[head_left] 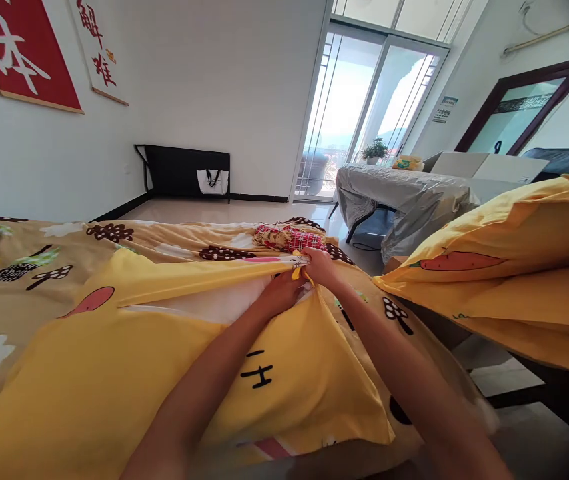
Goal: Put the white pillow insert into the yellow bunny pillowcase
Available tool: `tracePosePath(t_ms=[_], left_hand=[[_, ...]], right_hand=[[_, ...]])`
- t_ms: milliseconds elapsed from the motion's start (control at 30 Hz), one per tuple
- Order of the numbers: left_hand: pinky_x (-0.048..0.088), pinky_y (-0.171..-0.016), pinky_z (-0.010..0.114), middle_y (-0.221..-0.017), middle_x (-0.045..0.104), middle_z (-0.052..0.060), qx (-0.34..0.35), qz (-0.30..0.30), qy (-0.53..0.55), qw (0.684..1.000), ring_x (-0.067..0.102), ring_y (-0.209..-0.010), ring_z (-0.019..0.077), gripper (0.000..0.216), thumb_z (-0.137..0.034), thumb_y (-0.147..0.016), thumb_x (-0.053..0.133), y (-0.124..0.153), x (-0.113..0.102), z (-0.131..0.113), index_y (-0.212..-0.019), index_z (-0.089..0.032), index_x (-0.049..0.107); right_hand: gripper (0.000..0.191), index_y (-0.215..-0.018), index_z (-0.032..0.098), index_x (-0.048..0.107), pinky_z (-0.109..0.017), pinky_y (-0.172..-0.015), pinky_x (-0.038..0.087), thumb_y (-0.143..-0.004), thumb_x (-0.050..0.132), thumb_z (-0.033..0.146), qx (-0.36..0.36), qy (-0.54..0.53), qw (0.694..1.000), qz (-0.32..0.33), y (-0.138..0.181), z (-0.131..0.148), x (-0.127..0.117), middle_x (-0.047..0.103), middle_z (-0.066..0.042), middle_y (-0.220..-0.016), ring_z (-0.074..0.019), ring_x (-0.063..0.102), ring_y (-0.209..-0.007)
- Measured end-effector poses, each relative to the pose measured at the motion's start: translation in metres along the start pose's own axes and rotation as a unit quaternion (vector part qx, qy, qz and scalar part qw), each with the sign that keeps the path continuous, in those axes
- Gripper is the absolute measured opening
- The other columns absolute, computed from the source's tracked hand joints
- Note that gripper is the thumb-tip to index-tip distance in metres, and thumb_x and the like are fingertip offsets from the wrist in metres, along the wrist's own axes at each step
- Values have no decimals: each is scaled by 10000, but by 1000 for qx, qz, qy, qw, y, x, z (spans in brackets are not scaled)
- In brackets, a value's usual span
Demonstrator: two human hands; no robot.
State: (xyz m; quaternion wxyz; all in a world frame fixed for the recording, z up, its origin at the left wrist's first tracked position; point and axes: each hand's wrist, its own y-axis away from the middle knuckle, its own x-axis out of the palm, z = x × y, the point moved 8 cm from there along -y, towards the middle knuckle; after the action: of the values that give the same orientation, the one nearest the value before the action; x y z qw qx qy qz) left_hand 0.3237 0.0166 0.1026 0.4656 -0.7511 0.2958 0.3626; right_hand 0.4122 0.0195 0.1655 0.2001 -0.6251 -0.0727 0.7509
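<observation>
A yellow pillowcase (114,373) lies on the bed in front of me, with a white pillow (214,307) showing at its open end. My left hand (280,293) reaches into that opening, its fingers hidden inside. At the far corner of the opening my right hand (318,265) pinches the yellow edge of the pillowcase. A red checked cloth (287,237) lies just beyond both hands.
The bed has a tan patterned cover (64,250). Two yellow pillows (504,267) are stacked at the right on a dark stand. A table under grey sheeting (404,197) stands by the glass doors. A black folded table (184,170) leans on the far wall.
</observation>
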Motion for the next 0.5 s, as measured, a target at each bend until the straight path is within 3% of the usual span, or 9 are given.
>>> tracePosePath(t_ms=[133, 300, 400, 500], left_hand=[[375, -1058, 411, -1452, 409, 112, -21, -15, -19, 999, 388, -1326, 263, 380, -282, -914, 469, -2, 4, 3, -1284, -225, 542], [435, -999, 395, -1296, 568, 98, -66, 1, -27, 997, 532, -1180, 245, 288, -261, -936, 421, -4, 9, 11, -1159, -202, 595], [431, -1005, 382, -1298, 574, 90, -73, -2, -29, 997, 534, -1181, 239, 285, -262, -950, 394, -6, 9, 13, -1146, -201, 592], [433, -1004, 378, -1274, 594, 94, -85, 0, -30, 996, 548, -1167, 239, 297, -250, -954, 381, -7, 10, 16, -1160, -193, 586]], right_hand=[[336, -973, 150, 641, -224, -644, 341, -685, 480, 92, 11, -7, 1000, -4, -3, -5, 6, 680, -34, -844, -155, 560, -758], [347, -1000, 153, 621, -228, -638, 341, -680, 510, 78, 33, 5, 999, 1, -5, -14, 19, 694, -58, -902, -172, 577, -795], [368, -1057, 158, 616, -246, -657, 352, -716, 499, 86, 49, 22, 999, -2, -4, -16, 22, 699, -94, -930, -200, 601, -822], [305, -986, 149, 661, -269, -685, 367, -741, 488, 100, 48, 37, 998, 0, -2, -16, 22, 701, -132, -909, -227, 618, -837]])
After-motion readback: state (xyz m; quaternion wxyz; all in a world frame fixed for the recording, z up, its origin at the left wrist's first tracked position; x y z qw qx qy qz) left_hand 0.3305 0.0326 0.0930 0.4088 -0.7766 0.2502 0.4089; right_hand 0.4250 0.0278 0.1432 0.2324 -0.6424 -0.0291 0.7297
